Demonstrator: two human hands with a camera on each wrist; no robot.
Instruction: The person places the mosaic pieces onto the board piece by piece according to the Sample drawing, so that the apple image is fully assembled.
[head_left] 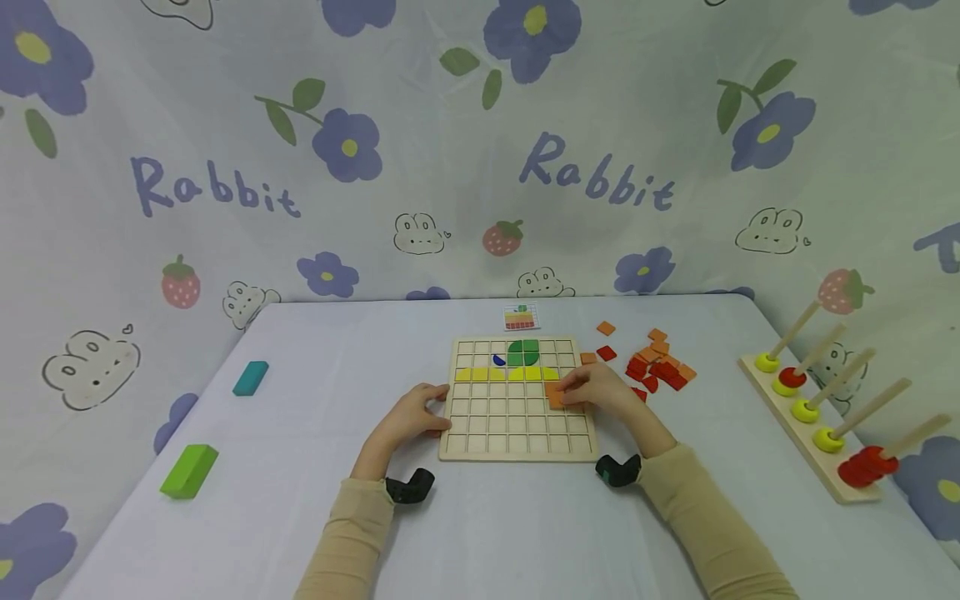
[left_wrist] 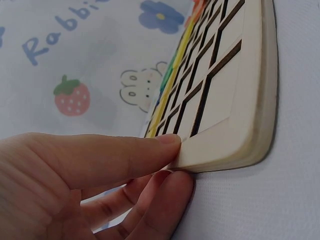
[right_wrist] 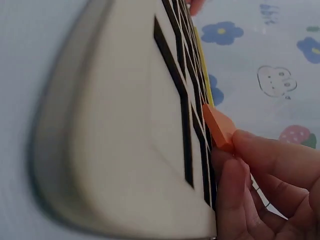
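A wooden grid board [head_left: 517,456] lies on the white table. A row of yellow pieces [head_left: 491,374] crosses its upper part, with a rounded green shape [head_left: 523,353] and a small blue piece [head_left: 498,361] above. My left hand [head_left: 412,412] pinches the board's left edge, thumb [left_wrist: 160,147] on the top face and fingers at the side. Between thumb and fingertips my right hand [head_left: 600,390] holds an orange square tile [head_left: 554,396] just below the right end of the yellow row. The tile [right_wrist: 220,129] looks tilted over the grid in the right wrist view.
Loose red and orange tiles [head_left: 660,367] lie right of the board. Behind it is a small picture card [head_left: 521,317]. A peg stand [head_left: 813,437] with yellow and red rings stands at far right. Teal [head_left: 251,378] and green [head_left: 189,472] blocks lie at left.
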